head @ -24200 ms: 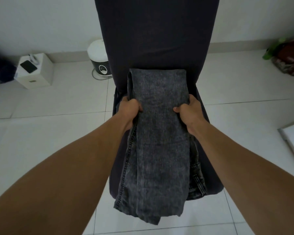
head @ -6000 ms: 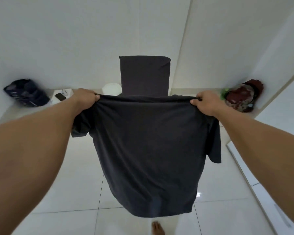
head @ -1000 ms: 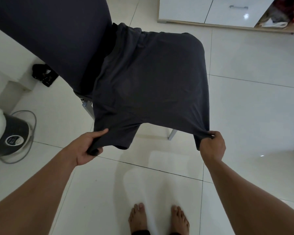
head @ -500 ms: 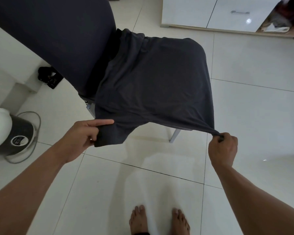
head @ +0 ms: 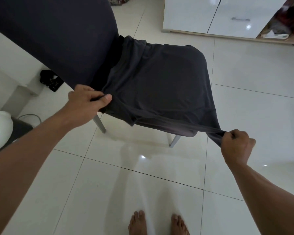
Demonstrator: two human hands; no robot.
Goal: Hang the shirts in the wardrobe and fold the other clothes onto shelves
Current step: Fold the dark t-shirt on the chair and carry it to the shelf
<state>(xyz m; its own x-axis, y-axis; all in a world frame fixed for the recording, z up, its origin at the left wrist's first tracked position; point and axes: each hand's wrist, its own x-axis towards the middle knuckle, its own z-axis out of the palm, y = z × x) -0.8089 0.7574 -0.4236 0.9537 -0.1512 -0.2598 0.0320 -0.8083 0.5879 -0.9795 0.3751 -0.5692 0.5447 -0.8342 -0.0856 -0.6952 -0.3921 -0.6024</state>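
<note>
A dark grey T-shirt (head: pixel 159 83) lies spread flat over the seat of a chair whose dark-covered backrest (head: pixel 58 36) rises at the upper left. My left hand (head: pixel 90 100) pinches the shirt's near left edge by the seat's corner. My right hand (head: pixel 236 146) is closed on the shirt's near right corner, pulled taut out past the seat. The seat itself is hidden under the shirt.
The chair's grey legs (head: pixel 100 123) stand on glossy white tiles. White cabinet doors (head: pixel 227 16) close off the back right, with clothes in an open compartment (head: pixel 288 22) beside them. A white-lidded appliance (head: pixel 0 128) sits at far left, a black item (head: pixel 50 80) behind the chair. My bare feet (head: pixel 158 223) are below.
My left hand moved up and in, folding the left sleeve onto the seat. My right hand pulled its corner further right and down, tightening the cloth.
</note>
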